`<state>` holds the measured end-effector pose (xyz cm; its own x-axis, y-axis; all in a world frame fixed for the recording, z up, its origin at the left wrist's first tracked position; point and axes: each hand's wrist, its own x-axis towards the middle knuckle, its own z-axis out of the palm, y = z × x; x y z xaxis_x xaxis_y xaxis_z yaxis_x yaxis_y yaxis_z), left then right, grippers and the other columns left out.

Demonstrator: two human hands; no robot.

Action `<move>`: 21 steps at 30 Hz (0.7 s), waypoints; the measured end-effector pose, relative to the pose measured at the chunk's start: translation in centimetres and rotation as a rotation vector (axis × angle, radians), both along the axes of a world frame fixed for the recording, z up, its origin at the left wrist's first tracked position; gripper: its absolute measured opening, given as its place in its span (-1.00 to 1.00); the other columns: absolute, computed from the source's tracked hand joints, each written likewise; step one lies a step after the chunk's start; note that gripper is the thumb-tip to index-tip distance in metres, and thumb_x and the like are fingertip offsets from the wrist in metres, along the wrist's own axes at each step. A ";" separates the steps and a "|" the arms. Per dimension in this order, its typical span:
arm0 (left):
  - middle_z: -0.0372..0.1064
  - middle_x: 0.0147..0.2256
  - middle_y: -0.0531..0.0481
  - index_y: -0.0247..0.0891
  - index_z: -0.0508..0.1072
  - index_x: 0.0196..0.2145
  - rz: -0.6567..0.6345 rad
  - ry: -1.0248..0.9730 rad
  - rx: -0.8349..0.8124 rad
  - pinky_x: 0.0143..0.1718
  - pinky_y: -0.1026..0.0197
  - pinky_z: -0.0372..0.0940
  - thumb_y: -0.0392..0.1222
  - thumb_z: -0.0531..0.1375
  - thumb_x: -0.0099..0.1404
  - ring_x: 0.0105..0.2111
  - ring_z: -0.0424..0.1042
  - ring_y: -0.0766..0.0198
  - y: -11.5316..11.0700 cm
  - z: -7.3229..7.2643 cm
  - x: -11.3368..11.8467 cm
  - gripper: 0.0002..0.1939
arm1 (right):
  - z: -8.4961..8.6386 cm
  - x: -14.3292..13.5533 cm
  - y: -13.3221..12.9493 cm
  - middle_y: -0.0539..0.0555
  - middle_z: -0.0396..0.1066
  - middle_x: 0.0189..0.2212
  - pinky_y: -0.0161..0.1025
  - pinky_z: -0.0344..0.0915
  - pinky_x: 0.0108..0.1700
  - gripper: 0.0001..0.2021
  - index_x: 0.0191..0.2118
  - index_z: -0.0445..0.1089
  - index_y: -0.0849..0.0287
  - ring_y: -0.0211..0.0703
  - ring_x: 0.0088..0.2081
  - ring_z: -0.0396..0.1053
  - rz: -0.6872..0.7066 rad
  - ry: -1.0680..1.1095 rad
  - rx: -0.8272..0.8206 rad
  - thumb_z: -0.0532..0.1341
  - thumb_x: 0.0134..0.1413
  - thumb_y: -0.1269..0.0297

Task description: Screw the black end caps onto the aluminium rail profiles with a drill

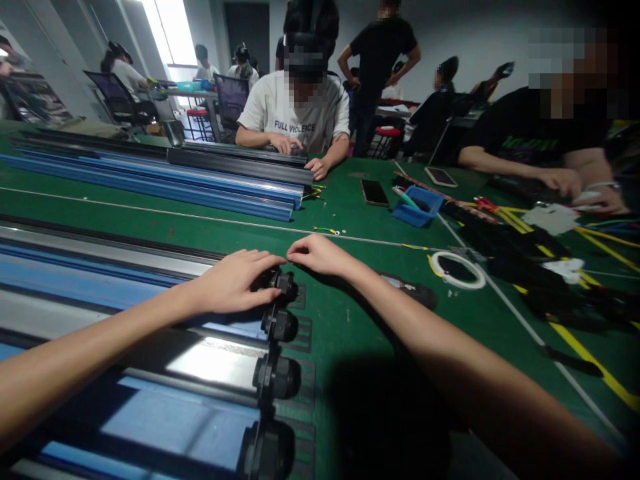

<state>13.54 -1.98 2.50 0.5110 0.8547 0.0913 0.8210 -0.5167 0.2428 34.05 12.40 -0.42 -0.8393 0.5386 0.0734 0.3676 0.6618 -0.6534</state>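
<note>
Resting left hand at far black cable gland, thumb apart from fingers.
Lay between left thumb and fingers, lengthwise along rail; held right hand just beyond with fingertips together, possibly empty.

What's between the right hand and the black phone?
Head view: between right hand and phone, a thin pale line and short green-yellow wire.

Black end fittings in a row
</note>
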 end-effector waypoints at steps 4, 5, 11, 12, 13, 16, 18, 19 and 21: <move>0.39 0.04 -0.16 -0.17 0.22 0.28 -0.004 0.011 -0.003 0.03 0.01 0.27 0.14 0.11 0.43 0.00 0.40 -0.02 0.2 -0.1 0.0 -0.42 | -0.1 -0.1 -0.1 0.09 0.57 -0.34 -0.30 0.22 -0.26 -0.81 -0.25 0.59 0.26 -0.20 -0.34 0.42 -0.002 -0.001 0.016 0.22 0.19 0.31; 0.39 0.04 -0.16 -0.18 0.23 0.27 -0.003 0.010 -0.005 0.03 0.01 0.26 0.15 0.11 0.43 0.00 0.40 -0.02 0.2 -0.1 0.0 -0.42 | -0.1 -0.1 -0.1 0.08 0.56 -0.35 -0.30 0.21 -0.27 -0.81 -0.26 0.59 0.26 -0.21 -0.35 0.41 0.002 -0.001 0.018 0.23 0.19 0.31; 0.38 0.05 -0.16 -0.19 0.26 0.23 -0.009 0.010 -0.009 0.03 0.02 0.26 0.15 0.10 0.43 0.01 0.40 -0.02 0.2 -0.1 -0.1 -0.46 | 0.3 -0.1 -0.4 0.08 0.56 -0.36 -0.30 0.19 -0.28 -0.82 -0.25 0.59 0.25 -0.23 -0.37 0.39 0.000 -0.013 0.045 0.23 0.19 0.32; 0.39 0.04 -0.16 -0.19 0.26 0.23 -0.007 0.010 -0.009 0.02 0.02 0.26 0.15 0.10 0.43 0.00 0.40 -0.02 0.2 -0.1 -0.1 -0.46 | 0.4 -0.1 -0.5 0.08 0.55 -0.37 -0.30 0.18 -0.28 -0.82 -0.26 0.59 0.26 -0.23 -0.37 0.38 -0.005 -0.018 0.050 0.23 0.19 0.31; 0.39 0.04 -0.16 -0.19 0.26 0.22 -0.005 0.010 -0.009 0.02 0.02 0.26 0.15 0.10 0.43 0.00 0.40 -0.02 0.2 -0.1 -0.1 -0.46 | 0.4 0.0 -0.5 0.08 0.55 -0.38 -0.30 0.18 -0.29 -0.82 -0.27 0.58 0.26 -0.23 -0.38 0.37 -0.009 -0.025 0.055 0.23 0.19 0.31; 0.40 0.02 -0.16 -0.19 0.27 0.22 -0.009 0.002 -0.005 0.01 0.02 0.26 0.15 0.10 0.43 -0.02 0.40 -0.01 0.2 -0.1 -0.1 -0.46 | 0.5 0.1 -0.6 0.09 0.53 -0.40 -0.30 0.14 -0.33 -0.80 -0.29 0.57 0.27 -0.24 -0.41 0.35 -0.023 -0.044 0.068 0.23 0.20 0.27; 0.40 0.02 -0.16 -0.20 0.27 0.22 -0.012 -0.004 0.000 0.01 0.03 0.26 0.15 0.10 0.43 -0.02 0.40 -0.01 0.3 0.0 -0.1 -0.46 | 0.6 0.3 -0.5 0.08 0.52 -0.43 -0.29 0.12 -0.35 -0.77 -0.30 0.56 0.28 -0.24 -0.43 0.32 -0.031 -0.052 0.080 0.22 0.22 0.24; 0.40 0.02 -0.16 -0.20 0.27 0.22 -0.013 -0.006 0.000 0.01 0.03 0.26 0.14 0.10 0.43 -0.02 0.40 -0.01 0.3 0.0 -0.1 -0.47 | 0.6 0.4 -0.5 0.08 0.51 -0.44 -0.29 0.11 -0.35 -0.76 -0.31 0.55 0.28 -0.25 -0.44 0.31 -0.033 -0.054 0.086 0.21 0.22 0.23; 0.40 0.01 -0.16 -0.19 0.28 0.21 -0.010 -0.008 0.002 0.01 0.04 0.26 0.13 0.11 0.43 -0.02 0.41 -0.01 0.3 0.0 -0.1 -0.48 | 0.6 0.5 -0.5 0.08 0.50 -0.44 -0.29 0.10 -0.35 -0.76 -0.31 0.54 0.29 -0.25 -0.44 0.30 -0.033 -0.056 0.100 0.20 0.23 0.23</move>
